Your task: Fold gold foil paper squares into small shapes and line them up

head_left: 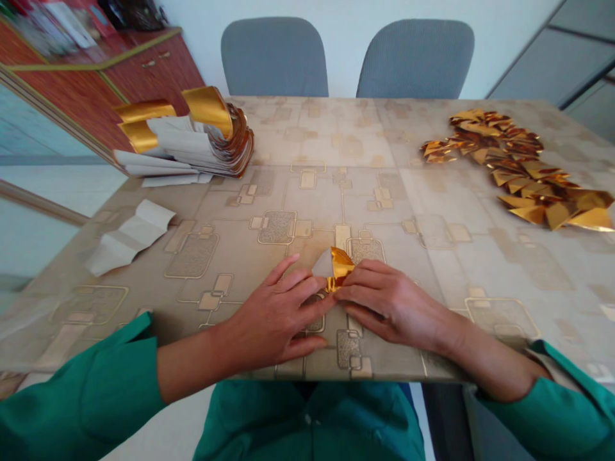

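A small folded piece of gold foil paper (341,264) with a grey-white backing lies on the table close to its front edge, between my two hands. My right hand (391,301) is closed on the paper's right side, its fingertips pinching the gold part. From the left, my left hand (281,314) reaches in with its fingers stretched out and apart. Its fingertips touch the near left part of the paper, while the thumb stays away from it, low over the table. The paper's lower edge is partly hidden by the fingers.
A stack of gold-and-white paper sheets (230,147) stands at the back left. Nearer lies a creased pale sheet (132,237). Folded gold pieces (523,166) form a long pile at right. Two grey chairs (273,57) stand behind the patterned table (307,192).
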Demonstrator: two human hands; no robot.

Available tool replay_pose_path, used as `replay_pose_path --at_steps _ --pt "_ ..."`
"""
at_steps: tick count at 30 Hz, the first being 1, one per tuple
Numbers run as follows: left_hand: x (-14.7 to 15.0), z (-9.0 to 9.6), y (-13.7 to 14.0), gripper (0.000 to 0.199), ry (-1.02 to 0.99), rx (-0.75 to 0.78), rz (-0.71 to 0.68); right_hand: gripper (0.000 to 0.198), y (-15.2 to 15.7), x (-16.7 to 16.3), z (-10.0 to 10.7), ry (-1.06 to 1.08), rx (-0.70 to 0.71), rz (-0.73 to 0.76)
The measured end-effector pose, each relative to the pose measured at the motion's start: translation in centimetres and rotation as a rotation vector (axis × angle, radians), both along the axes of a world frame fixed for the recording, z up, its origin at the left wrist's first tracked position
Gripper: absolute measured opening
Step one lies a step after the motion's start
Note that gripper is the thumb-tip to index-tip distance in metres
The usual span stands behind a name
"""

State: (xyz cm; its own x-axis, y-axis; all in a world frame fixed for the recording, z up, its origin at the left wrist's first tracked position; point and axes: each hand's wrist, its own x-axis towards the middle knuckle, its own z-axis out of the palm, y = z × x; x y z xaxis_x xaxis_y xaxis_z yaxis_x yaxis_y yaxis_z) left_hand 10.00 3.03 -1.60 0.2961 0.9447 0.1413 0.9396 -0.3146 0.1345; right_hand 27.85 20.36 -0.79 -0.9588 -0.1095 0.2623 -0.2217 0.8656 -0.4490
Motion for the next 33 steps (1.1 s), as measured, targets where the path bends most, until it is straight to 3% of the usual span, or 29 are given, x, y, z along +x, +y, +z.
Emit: replay_pose_path --at_steps 8,21,33 --pt "-1.3 0.0 0.2 0.056 -0.065 -0.013 -0.067 0.019 0.2 0.2 0.5 -0.064 -0.011 0.008" --pt "-2.4 -0.2 0.1 0.044 0.128 0.092 -0.032 0.020 0.2 0.0 0.1 -0.055 0.041 0.040" --pt "-4.4 -0.4 -0.7 0.037 0.110 0.117 0.058 0.023 0.7 -0.1 0.1 -0.066 -0.092 0.011"
